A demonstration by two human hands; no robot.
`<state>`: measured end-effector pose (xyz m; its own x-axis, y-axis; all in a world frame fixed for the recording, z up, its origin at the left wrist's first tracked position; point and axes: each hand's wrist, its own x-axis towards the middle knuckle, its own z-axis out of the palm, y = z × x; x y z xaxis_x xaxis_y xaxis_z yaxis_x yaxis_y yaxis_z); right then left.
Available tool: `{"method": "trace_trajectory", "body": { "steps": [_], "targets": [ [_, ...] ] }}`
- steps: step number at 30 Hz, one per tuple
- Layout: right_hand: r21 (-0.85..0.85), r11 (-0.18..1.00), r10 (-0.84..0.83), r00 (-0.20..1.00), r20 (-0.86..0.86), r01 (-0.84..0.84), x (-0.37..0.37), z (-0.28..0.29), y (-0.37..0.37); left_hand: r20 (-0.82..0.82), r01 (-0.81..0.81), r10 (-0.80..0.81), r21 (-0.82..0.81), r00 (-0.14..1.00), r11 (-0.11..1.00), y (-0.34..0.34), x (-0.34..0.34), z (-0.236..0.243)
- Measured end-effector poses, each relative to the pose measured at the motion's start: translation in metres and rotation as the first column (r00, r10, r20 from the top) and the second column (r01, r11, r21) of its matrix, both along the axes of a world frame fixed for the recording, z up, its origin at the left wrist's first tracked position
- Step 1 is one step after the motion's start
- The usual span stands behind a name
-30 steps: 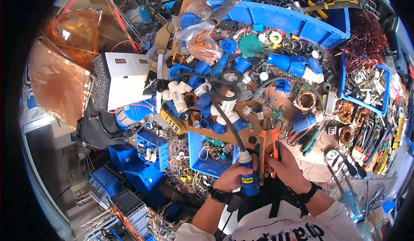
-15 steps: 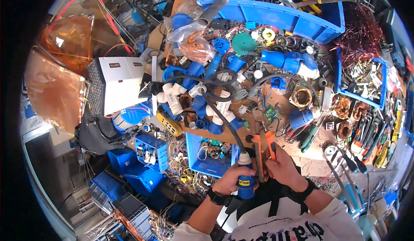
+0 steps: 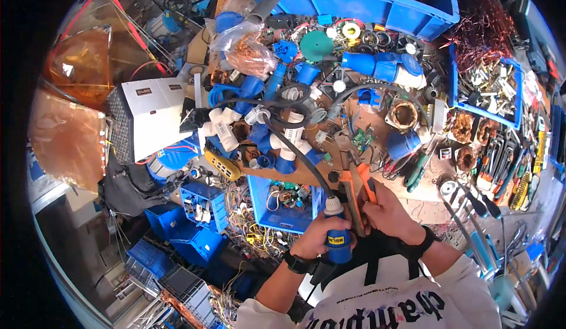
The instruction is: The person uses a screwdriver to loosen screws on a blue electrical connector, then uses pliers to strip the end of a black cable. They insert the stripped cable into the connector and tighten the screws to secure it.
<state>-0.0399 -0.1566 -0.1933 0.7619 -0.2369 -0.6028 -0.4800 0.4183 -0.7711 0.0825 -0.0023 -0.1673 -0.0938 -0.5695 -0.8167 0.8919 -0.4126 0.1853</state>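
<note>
My left hand (image 3: pixel 311 237) is wrapped round a blue industrial plug (image 3: pixel 338 245) with a white cable gland. Out of the gland a black cable (image 3: pixel 308 165) runs up over the cluttered bench. Close on the right, my right hand (image 3: pixel 390 214) grips orange-handled pliers (image 3: pixel 356 189), whose jaws point away over the bench edge. The pliers are beside the plug; whether they touch it I cannot tell. Beyond them lie white and blue connector pieces (image 3: pixel 289 143) and a small green circuit board (image 3: pixel 362 139).
Left of my hands stands a blue crate (image 3: pixel 252 202) of electronic scraps. A large blue bin (image 3: pixel 354 8) is at the back, and a blue tray (image 3: pixel 517 108) of metal parts at the right. Screwdrivers (image 3: pixel 474 202) lie right of my hands; loose wires (image 3: pixel 253 237) hang left.
The bench and its contents have shifted left and slightly up in the picture. Both hands keep their grips on the plug and the pliers, with only a slight shift in position.
</note>
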Motion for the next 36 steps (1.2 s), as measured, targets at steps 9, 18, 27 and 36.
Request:
{"method": "trace_trajectory", "body": {
  "steps": [9,18,27,36],
  "targets": [
    [-0.003,0.86,-0.51,0.859,-0.052,0.511,-0.012,-0.006,-0.016,-0.03,-0.137,0.134,-0.142,0.99,0.98,-0.041,-0.006,-0.03],
    [-0.037,0.747,-0.665,0.745,-0.049,0.664,-0.045,0.001,-0.03,0.623,-0.059,-0.017,0.102,0.782,0.993,-0.078,-0.037,-0.114],
    [0.113,0.767,-0.61,0.772,-0.178,0.632,-0.07,-0.015,-0.003,0.724,-0.093,0.084,-0.028,0.684,0.995,-0.06,-0.043,-0.145],
    [0.142,0.767,-0.602,0.778,-0.179,0.626,-0.067,-0.023,0.014,0.817,-0.202,0.06,0.069,0.573,0.977,-0.033,-0.069,-0.093]
  ]
}}
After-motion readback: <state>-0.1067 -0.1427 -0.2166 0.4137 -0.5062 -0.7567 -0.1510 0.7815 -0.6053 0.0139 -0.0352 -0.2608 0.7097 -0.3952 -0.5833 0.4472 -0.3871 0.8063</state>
